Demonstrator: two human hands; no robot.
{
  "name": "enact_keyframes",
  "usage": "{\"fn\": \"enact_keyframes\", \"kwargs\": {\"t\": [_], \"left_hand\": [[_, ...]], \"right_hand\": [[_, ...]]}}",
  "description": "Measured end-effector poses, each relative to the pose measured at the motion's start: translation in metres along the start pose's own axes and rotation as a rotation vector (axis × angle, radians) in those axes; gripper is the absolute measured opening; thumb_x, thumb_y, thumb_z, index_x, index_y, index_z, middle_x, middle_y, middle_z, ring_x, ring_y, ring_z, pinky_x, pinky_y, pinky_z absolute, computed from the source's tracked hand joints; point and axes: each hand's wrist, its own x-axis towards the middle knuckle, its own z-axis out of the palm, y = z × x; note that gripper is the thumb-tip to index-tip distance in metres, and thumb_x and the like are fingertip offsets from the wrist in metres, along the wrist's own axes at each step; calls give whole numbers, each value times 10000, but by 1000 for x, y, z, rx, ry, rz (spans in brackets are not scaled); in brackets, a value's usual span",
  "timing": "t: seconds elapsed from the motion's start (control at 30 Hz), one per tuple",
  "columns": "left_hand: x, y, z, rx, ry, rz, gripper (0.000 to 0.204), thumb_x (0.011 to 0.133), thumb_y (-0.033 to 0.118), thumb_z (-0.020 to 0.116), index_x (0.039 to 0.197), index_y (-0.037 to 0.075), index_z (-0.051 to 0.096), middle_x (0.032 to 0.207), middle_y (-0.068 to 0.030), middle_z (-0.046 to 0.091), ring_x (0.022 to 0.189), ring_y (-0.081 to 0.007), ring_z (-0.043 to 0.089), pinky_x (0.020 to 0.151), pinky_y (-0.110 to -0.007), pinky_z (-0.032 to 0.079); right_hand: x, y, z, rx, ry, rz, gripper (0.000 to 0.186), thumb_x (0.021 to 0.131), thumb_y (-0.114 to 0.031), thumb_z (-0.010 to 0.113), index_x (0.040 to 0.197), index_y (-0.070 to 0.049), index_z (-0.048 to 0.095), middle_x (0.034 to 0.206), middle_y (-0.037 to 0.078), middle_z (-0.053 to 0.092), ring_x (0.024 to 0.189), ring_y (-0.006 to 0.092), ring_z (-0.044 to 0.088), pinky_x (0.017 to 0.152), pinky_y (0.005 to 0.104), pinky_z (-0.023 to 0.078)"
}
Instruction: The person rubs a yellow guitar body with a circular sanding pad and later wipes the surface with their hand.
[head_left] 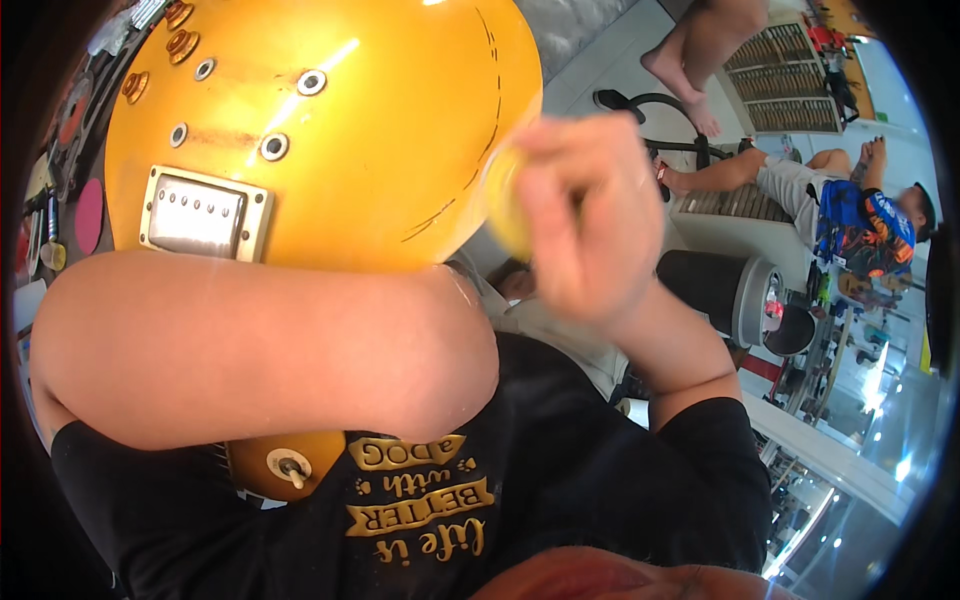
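Seemingly edge work: your right hand (pixel 592 215) grips a yellow disc (pixel 508 208) by the guitar (pixel 370 190). Left hand's hidden, can't tell. Likely next: steadiness.

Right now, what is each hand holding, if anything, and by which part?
The right hand seems to hold a yellow, curved thing by the side away from the guitar; blur hides what it is. The left hand is out of view.

Gold lettering (pixel 424 497), upside down, on black shirt (pixel 620 460).
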Motion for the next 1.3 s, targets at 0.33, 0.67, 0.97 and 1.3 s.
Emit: {"fn": "enact_keyframes", "kwargs": {"t": [0.33, 0.67, 0.97, 1.3], "left_hand": [[17, -3, 9, 45, -86, -12, 317, 979, 187, 676, 1229, 29, 792, 1194, -162, 782, 1148, -356, 751, 1077, -480, 542], [5, 6, -4, -62, -21, -91, 330, 973, 185, 696, 1241, 18, 789, 1256, -181, 772, 1197, -377, 737, 1123, -503, 537], [2, 4, -9, 40, -43, -21, 327, 971, 177, 683, 1239, 24, 789, 1237, -166, 777, 1191, -358, 741, 1107, -485, 548], [22, -1, 2, -1, -192, -50, 351, 968, 178, 688, 1268, 27, 788, 1242, -166, 775, 1218, -360, 734, 1104, -477, 544]], "right_hand": [[-3, 12, -1, -108, 60, 43, 104, 996, -21, 739, 963, -5, 642, 1003, 184, 737, 895, 354, 685, 769, 456, 518], [-6, -8, 0, -11, -3, -8, 108, 968, 4, 730, 985, -4, 624, 1012, 187, 715, 878, 368, 635, 786, 475, 496], [-7, 2, 4, -50, 64, 43, 105, 954, 8, 738, 974, -8, 636, 1023, 182, 731, 899, 379, 659, 791, 476, 516], [-4, 0, 0, -124, 73, 62, 125, 980, -15, 748, 949, -12, 627, 1001, 187, 731, 890, 362, 663, 771, 460, 519]]}}
